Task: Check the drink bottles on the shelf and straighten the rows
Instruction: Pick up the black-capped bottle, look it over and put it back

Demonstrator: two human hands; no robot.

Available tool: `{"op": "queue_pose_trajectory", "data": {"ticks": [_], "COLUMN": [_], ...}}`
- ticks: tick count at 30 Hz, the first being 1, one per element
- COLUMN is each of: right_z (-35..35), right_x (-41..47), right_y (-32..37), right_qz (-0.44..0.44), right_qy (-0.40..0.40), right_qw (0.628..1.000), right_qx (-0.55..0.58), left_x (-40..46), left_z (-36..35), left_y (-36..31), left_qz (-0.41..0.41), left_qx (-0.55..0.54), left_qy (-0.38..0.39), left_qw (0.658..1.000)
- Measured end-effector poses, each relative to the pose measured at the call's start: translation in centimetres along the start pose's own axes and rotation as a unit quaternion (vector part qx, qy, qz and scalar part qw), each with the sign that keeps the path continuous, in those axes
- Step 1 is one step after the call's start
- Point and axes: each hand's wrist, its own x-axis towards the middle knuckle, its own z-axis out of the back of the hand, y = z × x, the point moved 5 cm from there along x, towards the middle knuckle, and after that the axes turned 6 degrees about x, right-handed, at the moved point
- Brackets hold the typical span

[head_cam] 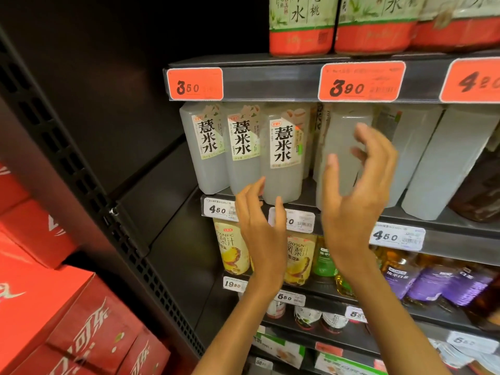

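Note:
A row of cloudy white drink bottles stands on the middle shelf (422,216). Three of them at the left (209,147) (243,150) (284,155) face forward with black-lettered white labels. The bottle (338,147) to their right shows a plain side, as do two more (411,147) (443,163) that lean. My left hand (263,228) is raised with relaxed fingers just below the third labelled bottle, holding nothing. My right hand (357,185) hovers in front of the plain bottle, fingers loosely curved, gripping nothing.
The shelf above carries red-and-green bottles (300,25) over orange price tags (194,83). Lower shelves hold yellow pineapple juice (232,250), green and purple-labelled bottles (430,282). Red cola cartons (67,315) are stacked at the left beside the black perforated upright (81,182).

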Motion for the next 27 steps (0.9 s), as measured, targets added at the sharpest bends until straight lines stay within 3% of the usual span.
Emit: {"op": "queue_pose_trajectory", "data": {"ticks": [2, 4, 6, 9, 13, 22, 27], "right_z": [1.3, 1.2, 0.7, 0.5, 0.7, 1.6, 0.8], "right_x": [1.2, 2.3, 2.5, 2.6, 3.1, 3.8, 3.9], "right_y": [0.1, -0.8, -1.7, -2.7, -3.1, -2.7, -4.1], "right_qz": [-0.021, -0.093, -0.148, -0.170, -0.180, -0.154, -0.271], "right_qy": [-0.005, 0.057, 0.122, 0.150, 0.150, 0.195, 0.261], "right_qw": [0.999, 0.992, 0.978, 0.971, 0.971, 0.968, 0.913], "right_qx": [-0.024, -0.061, -0.082, -0.068, -0.040, 0.042, 0.159], "left_x": [-1.0, -1.6, -1.9, -2.2, -1.9, -2.2, -1.3], "left_z": [-1.2, -2.9, -4.8, -7.2, -8.3, -5.1, -4.8], "left_y": [-1.3, -2.5, -3.2, -3.4, -3.9, -4.5, -3.6], "left_qz": [-0.031, -0.044, -0.029, 0.001, 0.010, 0.023, 0.047], "left_qx": [0.003, 0.003, -0.004, 0.015, 0.058, -0.050, -0.092], "left_qy": [0.039, 0.103, 0.172, 0.231, 0.202, 0.143, 0.193], "left_qw": [0.999, 0.994, 0.985, 0.973, 0.978, 0.988, 0.976]}}
